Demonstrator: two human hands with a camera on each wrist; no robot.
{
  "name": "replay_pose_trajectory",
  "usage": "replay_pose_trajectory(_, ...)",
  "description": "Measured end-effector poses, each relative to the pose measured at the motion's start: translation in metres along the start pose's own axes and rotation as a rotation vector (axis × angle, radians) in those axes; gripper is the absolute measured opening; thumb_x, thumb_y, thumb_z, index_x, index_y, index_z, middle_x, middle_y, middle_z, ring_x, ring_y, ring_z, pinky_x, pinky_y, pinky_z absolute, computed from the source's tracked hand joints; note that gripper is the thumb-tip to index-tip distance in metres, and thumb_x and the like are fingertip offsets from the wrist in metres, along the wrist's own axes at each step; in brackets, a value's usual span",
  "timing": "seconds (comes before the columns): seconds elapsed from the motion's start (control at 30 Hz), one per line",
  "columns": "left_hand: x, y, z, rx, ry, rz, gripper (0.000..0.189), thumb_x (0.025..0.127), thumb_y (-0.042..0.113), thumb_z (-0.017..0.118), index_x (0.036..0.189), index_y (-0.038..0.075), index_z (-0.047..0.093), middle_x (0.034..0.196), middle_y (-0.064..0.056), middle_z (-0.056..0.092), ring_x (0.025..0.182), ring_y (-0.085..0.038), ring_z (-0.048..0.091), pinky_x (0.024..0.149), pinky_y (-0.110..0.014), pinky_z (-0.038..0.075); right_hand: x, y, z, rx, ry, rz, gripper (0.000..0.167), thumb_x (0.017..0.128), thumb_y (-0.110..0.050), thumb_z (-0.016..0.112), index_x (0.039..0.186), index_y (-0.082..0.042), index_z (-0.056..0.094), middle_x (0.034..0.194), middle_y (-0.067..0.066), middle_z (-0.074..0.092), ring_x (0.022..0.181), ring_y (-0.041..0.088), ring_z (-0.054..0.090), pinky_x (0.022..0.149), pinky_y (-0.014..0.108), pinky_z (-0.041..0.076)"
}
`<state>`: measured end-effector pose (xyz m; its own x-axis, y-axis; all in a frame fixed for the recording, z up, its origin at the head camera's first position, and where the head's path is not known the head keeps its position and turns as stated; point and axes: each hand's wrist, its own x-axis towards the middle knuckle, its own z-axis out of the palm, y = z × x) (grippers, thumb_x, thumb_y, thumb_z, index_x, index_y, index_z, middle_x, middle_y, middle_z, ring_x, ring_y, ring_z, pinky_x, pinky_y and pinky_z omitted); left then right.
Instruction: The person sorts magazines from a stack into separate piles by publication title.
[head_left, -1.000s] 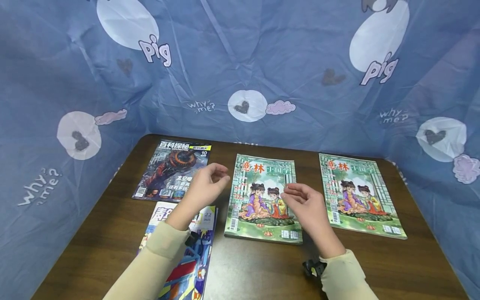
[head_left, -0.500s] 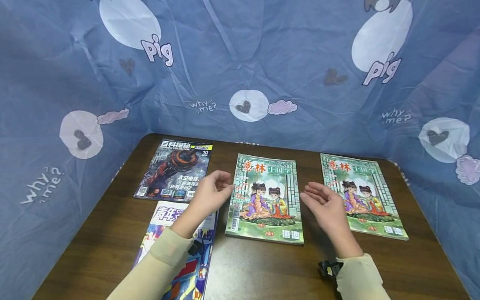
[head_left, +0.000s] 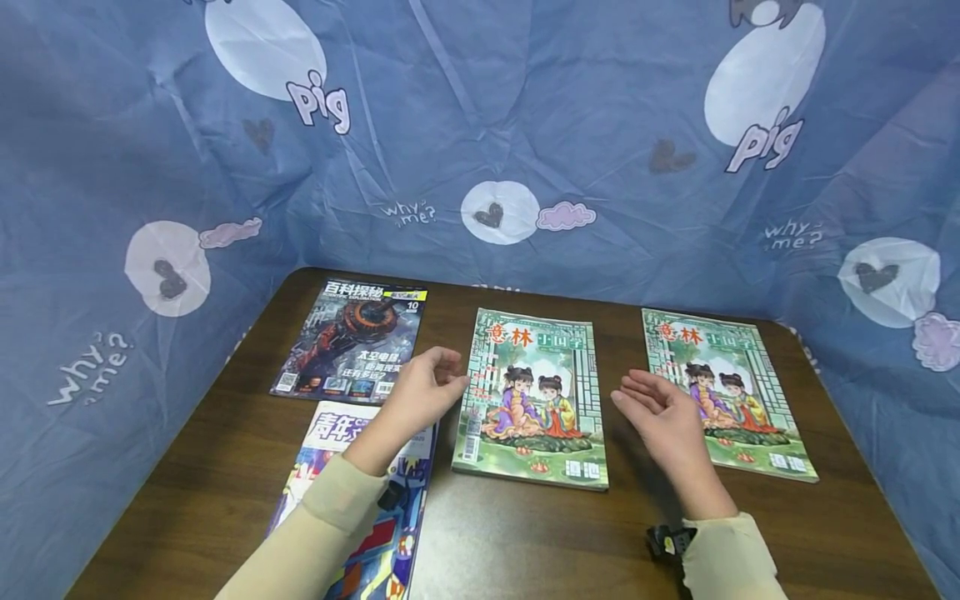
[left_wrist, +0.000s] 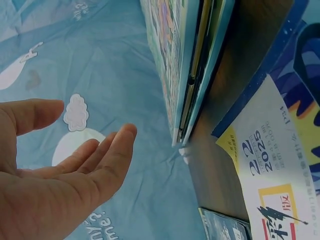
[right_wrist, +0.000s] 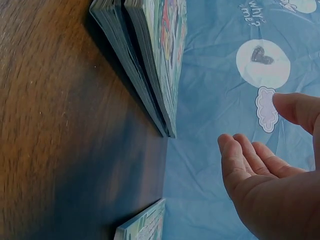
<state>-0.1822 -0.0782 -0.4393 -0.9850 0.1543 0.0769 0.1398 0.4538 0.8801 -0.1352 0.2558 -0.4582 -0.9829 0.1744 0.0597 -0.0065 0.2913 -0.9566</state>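
Two green magazines with the same cover lie at the middle and right of the table. The middle green magazine [head_left: 528, 400] rests on at least one more, as the right wrist view shows a stack of two [right_wrist: 145, 55]. My left hand [head_left: 423, 387] hovers just off its left edge, fingers relaxed and holding nothing. Off its right side my right hand [head_left: 663, 417] hangs in the air, partly in front of the right green magazine [head_left: 738, 400]. Both wrist views show thumb and fingers apart with nothing between them.
At the back left lies a dark space-themed magazine [head_left: 356, 333]. Nearer me, a colourful purple-and-white magazine [head_left: 345, 417] sits partly under my left forearm. A blue printed cloth [head_left: 487, 100] surrounds the back and sides of the brown wooden table [head_left: 510, 542].
My right hand has moved right, from over the middle magazine's right edge to the gap beside it. The left hand has shifted slightly right and down. The magazines have stayed in place.
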Motion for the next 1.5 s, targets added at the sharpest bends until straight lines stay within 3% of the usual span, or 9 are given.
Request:
replay_pose_trajectory(0.57, 0.008, -0.007, -0.003, 0.045, -0.015, -0.024, 0.04, 0.091, 0.01, 0.074, 0.124, -0.008, 0.063, 0.112, -0.018, 0.068, 0.099, -0.031, 0.067, 0.089, -0.044, 0.054, 0.001, 0.0, 0.002, -0.04, -0.01, 0.031, 0.049, 0.095, -0.016, 0.075, 0.135, 0.006, 0.058, 0.13, 0.024, 0.062, 0.114, 0.026, 0.064, 0.085, 0.018, 0.052)
replay_pose_trajectory(0.77, 0.012, -0.009, 0.0, 0.076, -0.048, -0.061, 0.041, 0.092, 0.013, 0.073, 0.125, -0.008, 0.063, 0.113, -0.017, 0.069, 0.104, -0.032, 0.066, 0.092, -0.046, 0.052, 0.003, 0.0, 0.003, -0.044, -0.017, 0.047, 0.049, 0.094, -0.016, 0.075, 0.134, 0.006, 0.058, 0.13, 0.024, 0.062, 0.115, 0.028, 0.064, 0.086, 0.018, 0.052)
replay_pose_trajectory(1.0, 0.021, -0.016, 0.001, 0.125, -0.1, -0.11, 0.045, 0.093, 0.017, 0.072, 0.128, -0.01, 0.061, 0.115, -0.019, 0.068, 0.109, -0.034, 0.063, 0.096, -0.048, 0.05, 0.009, -0.003, 0.006, -0.125, -0.046, 0.089, 0.051, 0.095, -0.02, 0.074, 0.136, 0.006, 0.057, 0.131, 0.023, 0.062, 0.118, 0.032, 0.062, 0.084, 0.017, 0.051)
replay_pose_trajectory(1.17, 0.027, -0.017, 0.003, 0.186, -0.15, -0.146, 0.051, 0.094, 0.022, 0.071, 0.131, -0.011, 0.059, 0.114, -0.018, 0.065, 0.107, -0.033, 0.061, 0.091, -0.048, 0.051, 0.012, -0.004, 0.009, -0.164, -0.061, 0.112, 0.053, 0.095, -0.019, 0.073, 0.138, 0.007, 0.055, 0.131, 0.024, 0.062, 0.118, 0.033, 0.062, 0.086, 0.024, 0.053)
replay_pose_trajectory(1.37, 0.034, -0.019, 0.006, 0.216, -0.211, -0.195, 0.056, 0.097, 0.027, 0.069, 0.136, -0.011, 0.055, 0.128, -0.023, 0.061, 0.117, -0.038, 0.059, 0.093, -0.051, 0.051, 0.018, 0.0, 0.015, -0.18, -0.086, 0.149, 0.055, 0.096, -0.018, 0.072, 0.139, 0.01, 0.053, 0.131, 0.024, 0.062, 0.12, 0.035, 0.061, 0.092, 0.036, 0.053)
replay_pose_trajectory(1.5, 0.039, -0.018, 0.009, 0.239, -0.223, -0.212, 0.056, 0.097, 0.029, 0.069, 0.134, -0.011, 0.057, 0.128, -0.024, 0.061, 0.117, -0.04, 0.059, 0.092, -0.051, 0.052, 0.023, 0.002, 0.017, -0.179, -0.094, 0.173, 0.056, 0.096, -0.018, 0.071, 0.14, 0.01, 0.052, 0.132, 0.025, 0.061, 0.12, 0.036, 0.061, 0.093, 0.039, 0.053)
